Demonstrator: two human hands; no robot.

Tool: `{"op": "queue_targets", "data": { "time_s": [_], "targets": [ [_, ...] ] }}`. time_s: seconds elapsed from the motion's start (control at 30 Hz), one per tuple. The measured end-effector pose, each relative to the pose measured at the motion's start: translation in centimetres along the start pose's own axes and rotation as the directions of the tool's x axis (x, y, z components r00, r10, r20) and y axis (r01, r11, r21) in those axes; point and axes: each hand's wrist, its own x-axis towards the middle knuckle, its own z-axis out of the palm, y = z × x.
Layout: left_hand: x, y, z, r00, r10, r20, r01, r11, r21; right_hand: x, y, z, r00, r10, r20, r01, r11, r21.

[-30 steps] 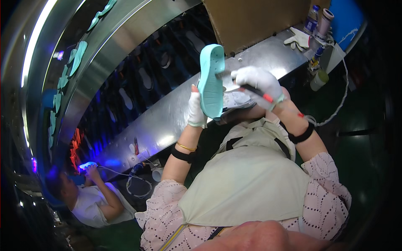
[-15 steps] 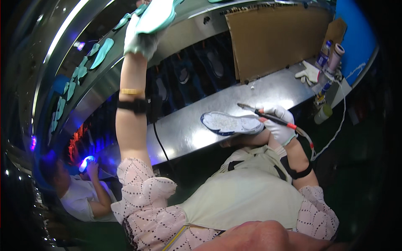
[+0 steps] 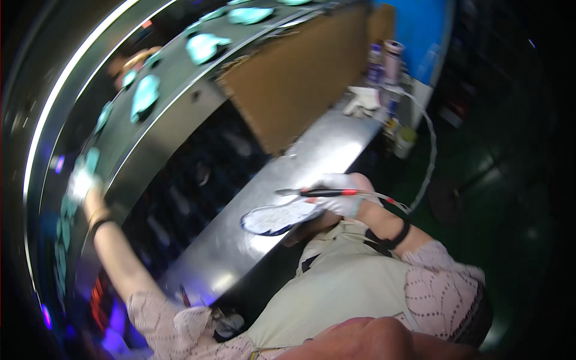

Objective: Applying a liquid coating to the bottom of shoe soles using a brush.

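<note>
A gloved right hand [image 3: 339,201] grips a black-and-red tool [image 3: 329,193] beside a white shoe piece [image 3: 273,219] over a metal ledge [image 3: 339,147]; the left hand [image 3: 81,183], its grip too blurred to tell, meets turquoise soles [image 3: 92,159] on a conveyor [image 3: 117,133]. A bottle's purple label [image 3: 375,71] is unreadable.

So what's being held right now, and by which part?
Right hand: the pen-shaped tool, by its black-and-red handle. Left hand: at a teal sole; too blurred to tell whether it's gripped.
</note>
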Motion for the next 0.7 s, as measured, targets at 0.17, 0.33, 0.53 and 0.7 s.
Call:
{"op": "queue_targets", "data": {
  "time_s": [0.17, 0.33, 0.53, 0.7],
  "targets": [
    [0.9, -4.2, 3.7, 0.992, -0.051, 0.118, 0.064, 0.991, -0.115, 0.2, 1.0, 1.5, 0.998, -0.055, -0.021, 0.055, 0.998, -0.022],
    [0.8, -6.0, 7.1, 0.993, -0.049, 0.104, 0.065, 0.985, -0.161, 0.0, 1.4, 2.9, 0.998, -0.056, 0.035, 0.055, 0.997, 0.046],
    [-0.5, -8.0, 8.1, 0.998, -0.054, 0.044, 0.064, 0.962, -0.266, -0.4, 0.4, 2.7, 0.996, 0.042, 0.082, -0.051, 0.993, 0.105],
    [-3.2, -8.2, 7.0, 0.992, -0.009, -0.123, -0.062, 0.829, -0.556, -1.0, 0.3, 2.8, 0.993, 0.064, 0.097, -0.080, 0.982, 0.171]
  ]
}}
